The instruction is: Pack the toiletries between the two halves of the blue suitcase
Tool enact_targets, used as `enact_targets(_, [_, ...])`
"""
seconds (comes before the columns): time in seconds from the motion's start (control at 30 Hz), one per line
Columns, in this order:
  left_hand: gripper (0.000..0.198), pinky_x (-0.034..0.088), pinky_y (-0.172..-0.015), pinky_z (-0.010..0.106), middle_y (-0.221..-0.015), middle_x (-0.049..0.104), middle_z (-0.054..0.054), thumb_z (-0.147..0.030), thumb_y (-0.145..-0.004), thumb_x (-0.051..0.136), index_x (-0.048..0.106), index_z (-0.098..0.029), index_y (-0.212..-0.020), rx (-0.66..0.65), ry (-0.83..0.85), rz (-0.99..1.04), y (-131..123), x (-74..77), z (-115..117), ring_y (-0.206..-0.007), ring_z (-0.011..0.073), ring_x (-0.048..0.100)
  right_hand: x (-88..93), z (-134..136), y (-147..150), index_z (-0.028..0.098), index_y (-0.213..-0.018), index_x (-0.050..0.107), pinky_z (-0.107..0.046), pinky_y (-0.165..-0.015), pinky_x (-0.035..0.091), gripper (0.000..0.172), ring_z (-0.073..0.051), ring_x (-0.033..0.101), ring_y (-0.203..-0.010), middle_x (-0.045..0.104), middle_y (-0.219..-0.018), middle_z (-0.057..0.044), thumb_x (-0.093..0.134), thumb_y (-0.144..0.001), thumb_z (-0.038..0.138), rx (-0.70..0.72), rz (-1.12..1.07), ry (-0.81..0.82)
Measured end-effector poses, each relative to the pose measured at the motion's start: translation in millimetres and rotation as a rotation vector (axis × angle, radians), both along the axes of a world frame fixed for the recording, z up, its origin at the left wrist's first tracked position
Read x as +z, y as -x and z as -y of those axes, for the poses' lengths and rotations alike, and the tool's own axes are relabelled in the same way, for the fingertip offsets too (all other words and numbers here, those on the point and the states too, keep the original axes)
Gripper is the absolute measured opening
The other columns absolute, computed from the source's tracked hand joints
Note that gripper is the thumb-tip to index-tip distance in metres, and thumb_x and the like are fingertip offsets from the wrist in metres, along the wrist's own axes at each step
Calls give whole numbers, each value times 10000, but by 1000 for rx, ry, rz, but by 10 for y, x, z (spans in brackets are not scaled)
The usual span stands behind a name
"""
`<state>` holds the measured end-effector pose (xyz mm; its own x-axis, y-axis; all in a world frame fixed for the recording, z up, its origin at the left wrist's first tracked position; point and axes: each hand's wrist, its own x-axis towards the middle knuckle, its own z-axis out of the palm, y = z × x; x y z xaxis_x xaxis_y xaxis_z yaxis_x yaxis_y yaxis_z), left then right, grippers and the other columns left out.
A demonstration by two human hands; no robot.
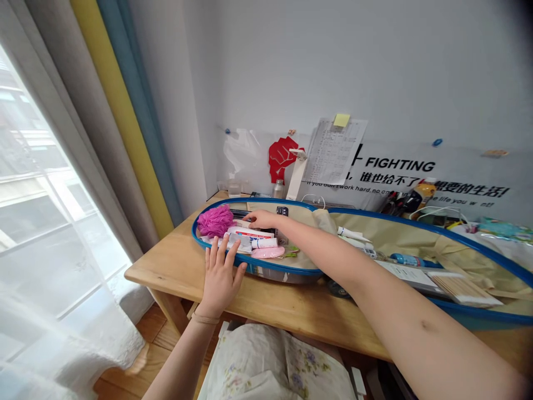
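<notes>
An open suitcase with a blue rim point(266, 265) lies on a wooden desk point(175, 266). Its left half holds a magenta bath pouf point(215, 220), a red-and-white toothpaste box point(250, 232), a small white tube point(265, 243) and a pink item point(267, 253). My left hand point(219, 276) rests flat on the near rim with fingers spread, holding nothing. My right hand point(261, 219) reaches across into the case, palm down, fingers touching items just right of the pouf; whether it grips anything is hidden.
The suitcase's beige right half point(400, 236) holds a white tube, a blue pen, papers and wooden sticks. A poster point(400, 166), taped papers, bottles and cables stand along the wall. Curtains and a window are at the left. A floral cloth lies on my lap.
</notes>
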<state>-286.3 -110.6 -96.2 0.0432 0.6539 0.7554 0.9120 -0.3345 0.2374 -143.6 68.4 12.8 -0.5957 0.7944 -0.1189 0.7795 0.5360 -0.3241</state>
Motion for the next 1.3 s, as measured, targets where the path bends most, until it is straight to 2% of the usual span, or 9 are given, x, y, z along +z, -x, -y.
enact_targets(0.27, [496, 196, -1200, 611, -1576, 373, 140, -345, -987, 454, 468, -216, -1466, 3, 3, 15, 4, -12, -8, -1520, 335, 177, 9, 34, 26, 236, -1268, 679, -226, -996, 460, 429, -179, 637, -1167, 670, -1320, -22, 619, -854, 140, 69, -10, 8])
enact_targets(0.47, [482, 209, -1195, 610, -1576, 371, 146, -340, -992, 447, 476, -205, -1454, -4, -8, 1, 8, -1, 3, -1520, 337, 179, 184, 73, -67, 185, -1223, 626, -445, -982, 520, 351, -222, 605, -1142, 608, -1305, -80, 588, -941, 392, 85, -41, 5])
enact_targets(0.6, [488, 194, -1201, 603, -1579, 367, 146, -348, -993, 445, 474, -205, -1459, -3, 2, 9, 13, 2, 5, -1523, 333, 170, 552, 39, -534, 173, -1244, 604, -431, -945, 534, 376, -215, 616, -1101, 617, -1264, -80, 580, -945, 400, -61, -75, -79])
enact_targets(0.77, [494, 186, -1200, 608, -1577, 370, 150, -360, -992, 444, 479, -203, -1459, -15, 1, 25, 14, -7, -4, -1520, 338, 177, 892, 69, -1572, 92, -1196, 646, -276, -854, 487, 329, -110, 649, -864, 718, -1082, -110, 436, -1004, 257, -308, 3, -146])
enact_targets(0.87, [497, 187, -1199, 615, -1568, 386, 148, -367, -987, 446, 486, -211, -1458, -18, -2, 41, 13, -4, -4, -1517, 345, 186, 820, 157, -2182, 94, -1013, 733, -257, -767, 470, 238, -130, 651, -769, 746, -934, -127, 553, -920, 218, -429, 126, -120])
enact_targets(0.93, [506, 186, -1199, 619, -1565, 391, 147, -369, -984, 446, 478, -217, -1465, -19, 1, 44, 14, 1, -1, -1515, 348, 190, 671, 226, -2498, 132, -874, 755, -282, -755, 483, 114, -170, 664, -759, 749, -884, -118, 676, -798, 165, -481, 206, -93])
enact_targets(1.0, [510, 186, -1198, 621, -1567, 386, 149, -364, -985, 443, 465, -220, -1474, -23, 1, 41, 18, 5, 2, -1515, 348, 189, 489, 288, -2720, 162, -845, 756, -319, -779, 503, 154, -217, 680, -810, 749, -919, -120, 734, -698, 122, -515, 260, -82])
enact_targets(1.13, [520, 191, -1195, 621, -1573, 376, 145, -351, -988, 445, 435, -234, -1494, -25, -11, 37, 23, 3, 0, -1517, 347, 183, 192, 343, -2909, 198, -903, 750, -364, -844, 527, 273, -264, 688, -910, 740, -1001, -120, 763, -637, 137, -511, 294, -67])
enact_targets(1.3, [541, 190, -1198, 614, -1589, 352, 130, -345, -984, 454, 398, -254, -1515, -28, 0, 42, 17, 3, 2, -1520, 341, 175, 88, 312, -2908, 206, -886, 740, -406, -898, 521, 223, -290, 674, -968, 721, -1013, -128, 738, -666, 170, -507, 290, -73])
